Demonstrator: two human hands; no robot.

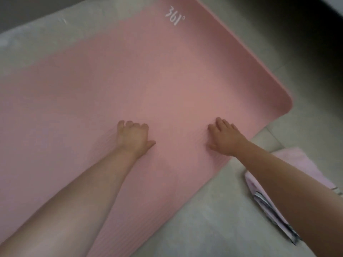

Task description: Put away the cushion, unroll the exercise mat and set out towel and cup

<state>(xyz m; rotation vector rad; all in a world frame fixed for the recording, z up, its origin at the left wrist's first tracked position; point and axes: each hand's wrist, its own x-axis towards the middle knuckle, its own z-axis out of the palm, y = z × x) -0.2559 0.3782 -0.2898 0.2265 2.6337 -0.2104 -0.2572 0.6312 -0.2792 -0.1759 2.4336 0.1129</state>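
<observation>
While the pink exercise mat (pixel 148 80) is lying unrolled across the pale floor (pixel 213 219), its near end is being pressed flat by two bare hands. The left hand (pixel 132 139) is being held palm-down with its fingers curled in at the knuckles, and the right hand (pixel 225 139) is being laid flat with its fingers spread a little; nothing is being gripped by either. The mat is being judged soft, foam-like and light, ribbed enough to resist sliding, and springy at the ends, so it is probably best being taken by a short edge or its rounded corner (pixel 284 102), or smoothed with open palms. One mat is being counted, with one white logo (pixel 175 17) printed near its far edge. One folded pink cloth, likely the towel (pixel 297 164), is lying on the floor just beside the mat, partly hidden under the right forearm. No cup and no cushion are being shown
</observation>
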